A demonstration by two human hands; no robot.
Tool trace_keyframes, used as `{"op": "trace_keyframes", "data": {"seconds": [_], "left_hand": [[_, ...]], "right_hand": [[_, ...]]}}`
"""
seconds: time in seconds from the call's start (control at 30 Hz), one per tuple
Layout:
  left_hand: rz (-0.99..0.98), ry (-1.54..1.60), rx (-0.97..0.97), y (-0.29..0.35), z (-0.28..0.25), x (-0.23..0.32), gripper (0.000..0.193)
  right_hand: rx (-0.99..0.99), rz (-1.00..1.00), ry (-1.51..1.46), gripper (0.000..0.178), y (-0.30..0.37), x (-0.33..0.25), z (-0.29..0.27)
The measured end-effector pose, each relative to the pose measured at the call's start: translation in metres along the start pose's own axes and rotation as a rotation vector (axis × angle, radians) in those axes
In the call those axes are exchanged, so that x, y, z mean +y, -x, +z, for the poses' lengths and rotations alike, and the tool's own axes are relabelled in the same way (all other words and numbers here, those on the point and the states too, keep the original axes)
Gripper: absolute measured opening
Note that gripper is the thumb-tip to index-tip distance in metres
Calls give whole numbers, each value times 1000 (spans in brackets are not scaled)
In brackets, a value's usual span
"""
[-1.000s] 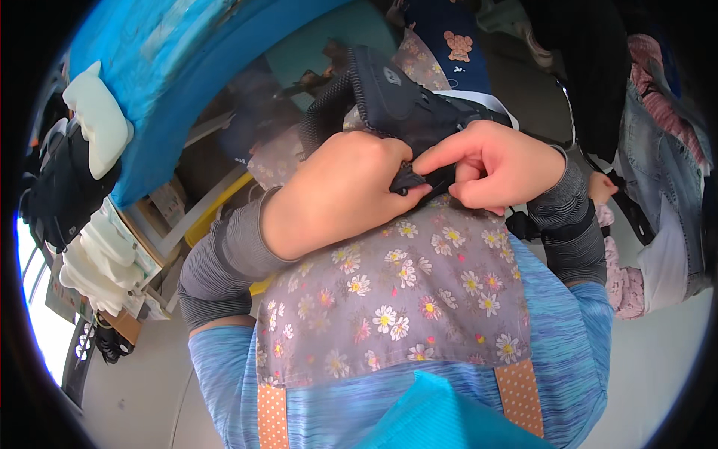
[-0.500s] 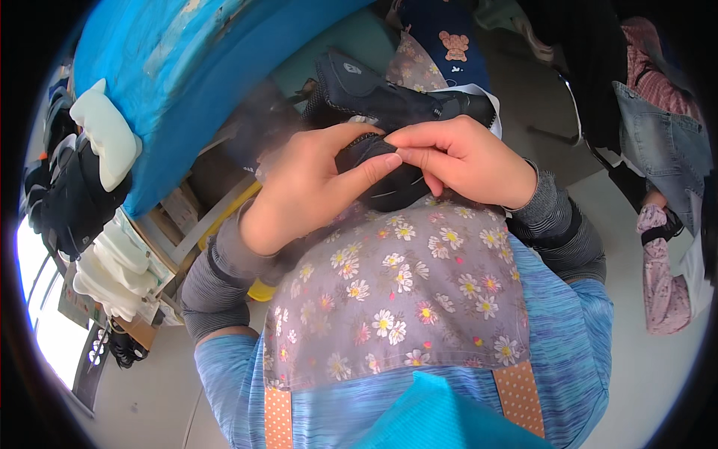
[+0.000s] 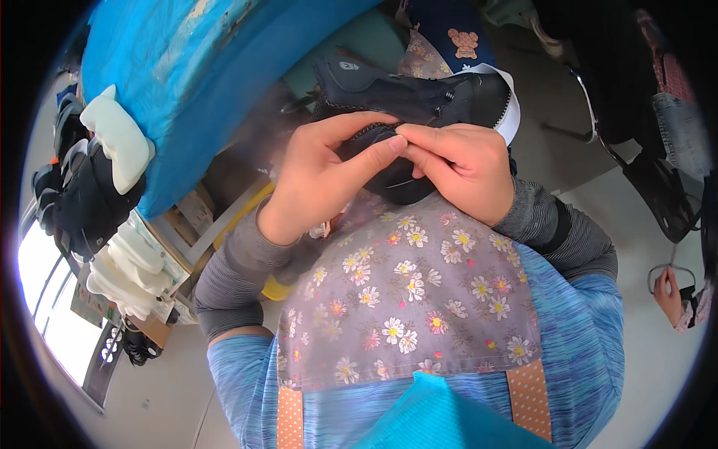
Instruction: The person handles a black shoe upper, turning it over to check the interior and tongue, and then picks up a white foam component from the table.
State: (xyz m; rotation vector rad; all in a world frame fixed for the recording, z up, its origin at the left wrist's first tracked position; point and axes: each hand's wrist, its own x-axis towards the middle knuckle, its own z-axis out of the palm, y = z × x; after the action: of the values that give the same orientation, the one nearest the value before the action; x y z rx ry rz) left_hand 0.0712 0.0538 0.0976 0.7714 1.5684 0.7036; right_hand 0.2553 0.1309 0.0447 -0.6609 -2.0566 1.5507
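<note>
My left hand (image 3: 329, 165) is closed on the rim of a dark shoe upper (image 3: 404, 183), thumb and forefinger pinching its stitched edge. Close beside it, my right hand (image 3: 464, 165) pinches the same edge, its thumb tip and forefinger almost meeting my left thumb. Whatever small thing may lie between the right fingertips is hidden. Just beyond my hands lies another part of black shoe work (image 3: 381, 93), a long dark piece with a white-edged round end (image 3: 508, 112). It cannot be told whether the two dark parts are joined.
A large blue covered surface (image 3: 164, 90) rises at the upper left, with a white padded shape (image 3: 116, 138) by it. Black shoe uppers (image 3: 97, 202) and white foot-shaped pieces (image 3: 131, 269) hang at left. Another person's hand (image 3: 669, 299) holds scissors (image 3: 658, 278) at far right.
My right hand has turned slightly and its fingers have curled in more, still at the edge. The white-edged end shows more. At right the other person has shifted, and a hand with scissors appears.
</note>
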Motion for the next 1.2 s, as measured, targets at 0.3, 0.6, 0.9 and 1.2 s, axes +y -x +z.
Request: {"op": "trace_keyframes", "data": {"seconds": [0.3,0.6,0.9,1.2], "left_hand": [[-34,266,81,-12,-8,-13,22],[125,68,279,-1,-11,-10,17],[605,-237,221,-3,-8,3,23],[739,-457,411,4,-14,22,16]], "right_hand": [[125,-292,-45,38,5,-4,-38],[695,-84,332,49,6,43,-40],[290,372,-1192,38,-9,26,-47],[190,62,-1222,40,-12,24,-36]]}}
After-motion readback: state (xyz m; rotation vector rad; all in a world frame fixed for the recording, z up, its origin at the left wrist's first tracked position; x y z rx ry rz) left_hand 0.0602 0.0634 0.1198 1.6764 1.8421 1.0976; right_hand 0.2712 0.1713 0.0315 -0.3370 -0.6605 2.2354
